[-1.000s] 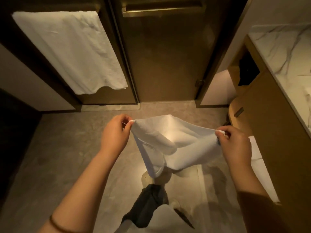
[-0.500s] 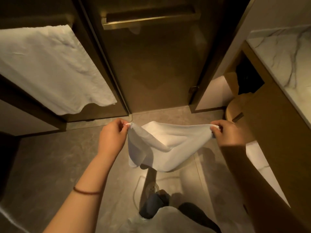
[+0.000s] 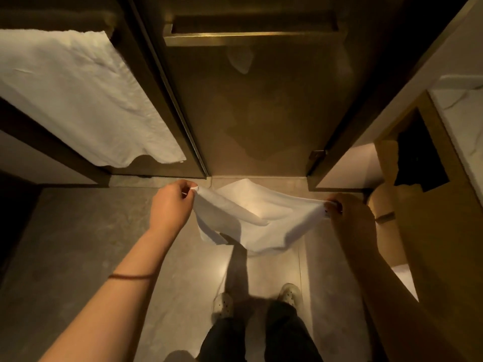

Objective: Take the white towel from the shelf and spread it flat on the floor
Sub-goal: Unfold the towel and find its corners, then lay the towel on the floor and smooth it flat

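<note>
Filling the far wall, a dark door (image 3: 251, 113) carries a brass handle bar (image 3: 251, 37), with a larger white towel (image 3: 78, 100) hanging to its left and a marble counter (image 3: 462, 108) at right. Below, over the grey floor (image 3: 91, 244), the white towel (image 3: 251, 220) sags in the air, clear of the person's shoes (image 3: 222, 304). The left hand (image 3: 171, 205) and right hand (image 3: 350, 218) each pinch a top corner shut.

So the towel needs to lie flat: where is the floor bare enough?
Bare grey floor lies left of the left hand, and between the held white towel and door threshold. Crowded near the shoes and right wooden cabinet.
</note>
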A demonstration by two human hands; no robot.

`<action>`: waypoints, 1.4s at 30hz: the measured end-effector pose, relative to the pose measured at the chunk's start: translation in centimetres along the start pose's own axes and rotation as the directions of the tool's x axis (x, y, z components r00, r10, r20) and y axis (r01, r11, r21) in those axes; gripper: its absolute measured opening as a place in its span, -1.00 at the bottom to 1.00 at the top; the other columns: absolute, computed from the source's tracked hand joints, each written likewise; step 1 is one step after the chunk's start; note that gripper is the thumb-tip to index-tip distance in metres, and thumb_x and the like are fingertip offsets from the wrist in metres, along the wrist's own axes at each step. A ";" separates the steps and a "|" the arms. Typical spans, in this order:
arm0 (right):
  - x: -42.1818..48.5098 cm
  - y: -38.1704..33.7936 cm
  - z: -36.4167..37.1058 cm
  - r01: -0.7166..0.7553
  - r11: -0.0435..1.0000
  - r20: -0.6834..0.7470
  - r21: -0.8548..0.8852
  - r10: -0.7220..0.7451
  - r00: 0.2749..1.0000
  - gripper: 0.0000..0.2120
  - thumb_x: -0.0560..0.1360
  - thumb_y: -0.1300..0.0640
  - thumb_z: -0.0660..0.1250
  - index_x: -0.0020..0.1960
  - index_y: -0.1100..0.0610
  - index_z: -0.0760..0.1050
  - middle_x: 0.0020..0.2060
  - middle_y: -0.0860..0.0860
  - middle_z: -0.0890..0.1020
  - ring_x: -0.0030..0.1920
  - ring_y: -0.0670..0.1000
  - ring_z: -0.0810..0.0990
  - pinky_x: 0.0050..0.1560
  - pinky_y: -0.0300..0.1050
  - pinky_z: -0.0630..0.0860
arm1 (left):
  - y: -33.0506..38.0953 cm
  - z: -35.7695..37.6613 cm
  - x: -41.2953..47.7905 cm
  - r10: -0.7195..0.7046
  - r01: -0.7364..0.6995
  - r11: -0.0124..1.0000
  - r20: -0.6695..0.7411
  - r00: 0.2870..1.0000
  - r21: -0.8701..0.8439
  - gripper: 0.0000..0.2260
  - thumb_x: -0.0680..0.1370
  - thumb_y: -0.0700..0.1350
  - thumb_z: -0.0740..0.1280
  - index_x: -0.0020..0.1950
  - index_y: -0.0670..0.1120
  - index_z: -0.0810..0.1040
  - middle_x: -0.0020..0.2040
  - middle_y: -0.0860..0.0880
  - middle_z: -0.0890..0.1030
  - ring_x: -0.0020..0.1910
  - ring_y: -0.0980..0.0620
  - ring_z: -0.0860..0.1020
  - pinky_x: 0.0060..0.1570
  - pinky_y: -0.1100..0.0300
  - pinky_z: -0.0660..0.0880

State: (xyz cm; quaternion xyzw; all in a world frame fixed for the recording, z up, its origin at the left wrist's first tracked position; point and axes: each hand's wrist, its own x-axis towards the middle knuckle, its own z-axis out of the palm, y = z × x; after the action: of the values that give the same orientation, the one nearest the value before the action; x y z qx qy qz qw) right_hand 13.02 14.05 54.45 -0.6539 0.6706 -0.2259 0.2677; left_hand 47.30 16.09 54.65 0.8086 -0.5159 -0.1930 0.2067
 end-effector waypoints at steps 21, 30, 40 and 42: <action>16.8 3.4 3.2 0.075 0.996 -0.070 0.058 -0.071 0.995 -0.79 0.54 0.17 0.22 0.08 0.13 0.59 -0.01 0.10 0.63 0.01 0.11 0.58 0.03 -0.07 0.47 | 3.1 6.6 13.5 0.012 -0.020 0.999 -0.180 0.984 -0.046 -0.87 0.55 -0.11 0.28 0.01 -0.01 0.62 -0.13 0.02 0.63 -0.20 0.07 0.56 -0.24 0.21 0.44; 20.0 9.3 13.1 0.142 0.978 -0.139 -0.153 -0.164 0.977 -0.71 0.55 0.02 0.22 0.11 0.19 0.57 -0.01 0.18 0.63 -0.01 0.15 0.58 0.11 0.01 0.46 | -3.7 14.6 17.1 0.047 -0.060 0.996 -0.185 0.982 -0.061 -0.86 0.56 -0.09 0.28 0.04 -0.01 0.62 -0.13 0.07 0.61 -0.18 0.11 0.56 -0.20 0.22 0.46; 20.3 24.5 33.1 0.270 0.936 -0.061 -0.226 -0.291 0.955 -0.82 0.54 0.16 0.29 0.06 0.18 0.61 -0.07 0.14 0.65 -0.09 0.08 0.60 -0.01 -0.11 0.47 | -19.2 37.1 19.0 0.093 -0.104 0.990 -0.114 0.989 -0.094 -0.86 0.55 -0.10 0.28 0.03 -0.01 0.62 -0.10 0.03 0.65 -0.17 0.11 0.56 -0.18 0.13 0.54; 20.3 27.7 36.6 0.320 0.912 -0.039 -0.257 -0.341 0.939 -0.85 0.51 0.18 0.32 0.02 0.18 0.61 -0.09 0.14 0.66 -0.10 0.09 0.59 -0.04 -0.13 0.46 | -22.4 41.6 19.2 0.113 -0.122 0.988 -0.088 0.990 -0.095 -0.86 0.55 -0.10 0.28 0.02 0.02 0.62 -0.10 0.07 0.64 -0.16 0.13 0.56 -0.15 0.12 0.56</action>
State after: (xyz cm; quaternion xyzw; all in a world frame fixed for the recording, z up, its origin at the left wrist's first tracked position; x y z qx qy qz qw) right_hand 15.98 -3.31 7.42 -0.7760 0.5838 -0.2098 0.1141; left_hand 49.96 1.45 5.87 0.7726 -0.5435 -0.1728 0.2791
